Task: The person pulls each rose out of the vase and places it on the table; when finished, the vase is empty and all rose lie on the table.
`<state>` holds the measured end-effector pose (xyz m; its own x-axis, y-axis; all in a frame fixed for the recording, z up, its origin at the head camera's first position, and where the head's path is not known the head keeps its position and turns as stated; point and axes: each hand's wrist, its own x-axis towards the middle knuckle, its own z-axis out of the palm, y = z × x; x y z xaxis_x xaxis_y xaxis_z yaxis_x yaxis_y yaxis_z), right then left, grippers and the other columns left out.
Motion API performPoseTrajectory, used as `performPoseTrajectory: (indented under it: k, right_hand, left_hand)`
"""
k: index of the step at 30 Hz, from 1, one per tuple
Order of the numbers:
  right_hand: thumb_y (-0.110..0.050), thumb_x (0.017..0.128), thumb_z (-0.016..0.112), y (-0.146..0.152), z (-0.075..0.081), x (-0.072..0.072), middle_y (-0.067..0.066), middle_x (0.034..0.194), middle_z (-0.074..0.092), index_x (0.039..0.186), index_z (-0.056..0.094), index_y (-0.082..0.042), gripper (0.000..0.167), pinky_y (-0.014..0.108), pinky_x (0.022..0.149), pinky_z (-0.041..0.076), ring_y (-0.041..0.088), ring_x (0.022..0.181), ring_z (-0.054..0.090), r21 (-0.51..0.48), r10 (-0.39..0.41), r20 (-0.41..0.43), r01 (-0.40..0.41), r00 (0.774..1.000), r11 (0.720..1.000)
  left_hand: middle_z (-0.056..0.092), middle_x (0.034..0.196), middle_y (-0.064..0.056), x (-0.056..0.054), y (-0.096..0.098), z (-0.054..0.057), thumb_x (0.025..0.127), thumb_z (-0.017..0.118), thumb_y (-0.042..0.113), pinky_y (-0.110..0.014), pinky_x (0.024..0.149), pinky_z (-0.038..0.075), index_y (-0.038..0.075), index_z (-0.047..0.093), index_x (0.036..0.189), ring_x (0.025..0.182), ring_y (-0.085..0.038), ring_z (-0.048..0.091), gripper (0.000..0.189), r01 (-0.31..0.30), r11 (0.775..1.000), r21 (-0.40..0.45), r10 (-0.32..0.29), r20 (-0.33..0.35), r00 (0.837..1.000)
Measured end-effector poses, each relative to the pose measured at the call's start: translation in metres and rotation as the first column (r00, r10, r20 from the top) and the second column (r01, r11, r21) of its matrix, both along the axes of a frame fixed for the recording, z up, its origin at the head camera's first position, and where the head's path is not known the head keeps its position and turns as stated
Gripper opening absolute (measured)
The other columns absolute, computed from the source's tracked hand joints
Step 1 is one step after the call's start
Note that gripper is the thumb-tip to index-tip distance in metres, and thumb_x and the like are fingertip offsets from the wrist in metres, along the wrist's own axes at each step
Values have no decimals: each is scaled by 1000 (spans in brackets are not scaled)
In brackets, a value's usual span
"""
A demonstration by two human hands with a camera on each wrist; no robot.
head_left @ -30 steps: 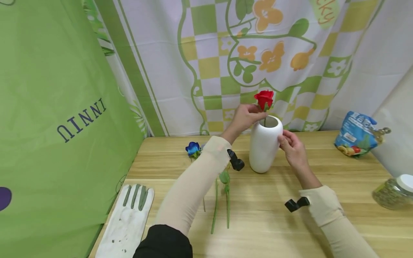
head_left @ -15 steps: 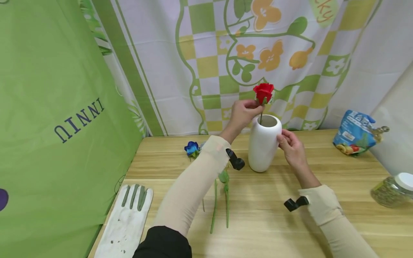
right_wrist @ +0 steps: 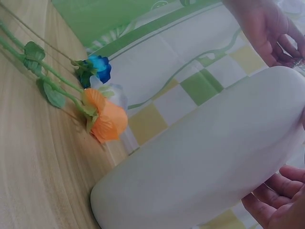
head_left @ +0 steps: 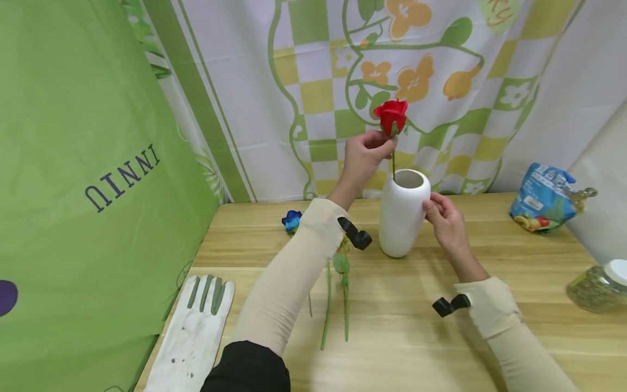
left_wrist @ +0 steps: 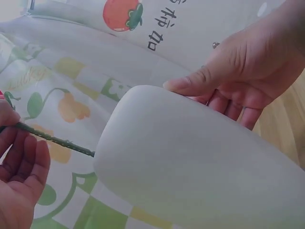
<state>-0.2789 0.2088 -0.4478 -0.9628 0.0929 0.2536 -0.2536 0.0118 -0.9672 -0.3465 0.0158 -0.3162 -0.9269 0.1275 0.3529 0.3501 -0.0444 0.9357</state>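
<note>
My left hand (head_left: 361,158) pinches a red rose (head_left: 392,116) by its stem, just below the bloom, above and left of the white vase (head_left: 403,218). The stem (left_wrist: 57,140) runs down to the vase's mouth, and its lower end is hidden there. On the vase's right side, my right hand (head_left: 448,226) holds it near the top, thumb on the near face and fingers behind. The vase stands upright on the table. Left of it lie a blue rose (right_wrist: 100,68), an orange rose (right_wrist: 106,117) and a pale flower (right_wrist: 116,94), partly behind my left arm in the head view.
A white glove-shaped piece (head_left: 191,337) with grey fingers lies at the table's left edge. To the right stand a blue food bag (head_left: 541,198) and a white-lidded jar (head_left: 595,288). A patterned curtain (head_left: 313,98) hangs behind the table.
My left hand has risen and moved slightly left with the red rose, so more of its stem shows above the vase. The right hand stays on the vase.
</note>
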Motion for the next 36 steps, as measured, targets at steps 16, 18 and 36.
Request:
performPoseTrajectory:
  k: [16,18,36]
  right_hand:
    - [-23,102,57,-1,4,1,-30,94,67,116,55,-21,14,3,81,52,-13,89,63,-9,7,-6,-7,1000,1000]
    - [-23,102,57,-1,4,1,-30,94,66,119,55,-18,17,3,81,52,-13,89,63,0,8,0,-8,1000,1000]
    - [-21,103,56,-1,2,4,-30,92,66,116,54,-20,14,3,80,52,-13,88,62,8,12,-4,-12,1000,1000]
  left_hand:
    - [67,76,-2,0,-5,21,88,72,1,-24,73,63,-11,69,95,67,-8,63,14,27,998,55,-27,-4,1000]
    - [67,76,-2,0,-6,24,89,72,2,-23,72,63,-10,70,95,68,-8,63,13,18,999,49,-17,-12,1000]
    - [73,84,-14,19,-7,68,89,71,1,-27,72,64,-10,70,99,68,-11,68,15,39,999,17,-36,-139,990]
